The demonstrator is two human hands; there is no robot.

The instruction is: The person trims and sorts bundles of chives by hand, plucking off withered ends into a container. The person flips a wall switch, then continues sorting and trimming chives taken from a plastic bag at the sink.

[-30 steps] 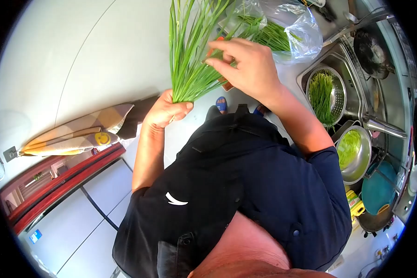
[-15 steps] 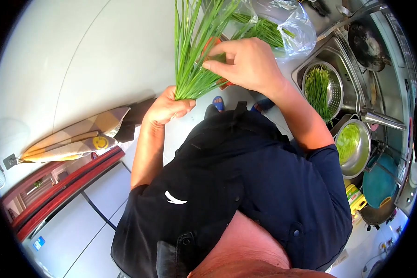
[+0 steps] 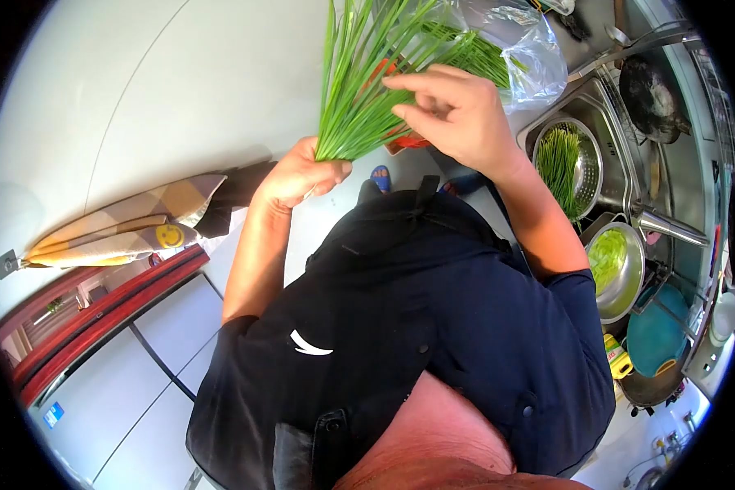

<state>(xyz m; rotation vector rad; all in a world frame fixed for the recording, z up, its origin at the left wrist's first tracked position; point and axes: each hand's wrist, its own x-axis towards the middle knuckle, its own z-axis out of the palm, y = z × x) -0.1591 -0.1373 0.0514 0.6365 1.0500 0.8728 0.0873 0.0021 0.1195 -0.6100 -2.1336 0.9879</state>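
Note:
A fanned-out bunch of green chives [image 3: 359, 106] rises from my left hand [image 3: 302, 175], whose closed fingers grip it by the base. Beside the leaves is my right hand [image 3: 457, 118], its thumb and index finger apart and nothing visible between them. Behind the bunch, partly covered by it, a red container [image 3: 407, 142] shows. More chives [image 3: 478, 61] lie in a clear plastic bag [image 3: 539, 69] beyond my right hand.
At right, a sink [image 3: 608, 98] holds a steel colander [image 3: 590, 167] with more chives. Nearer stands a metal bowl [image 3: 631, 278] of pale green pieces, then a teal round item [image 3: 657, 331]. A patterned cloth [image 3: 131, 216] hangs at left by the wall.
My right hand has shifted right and slightly down, away from the leaves, and its thumb and index finger are wider apart. My left hand still grips the chives, a little higher in view.

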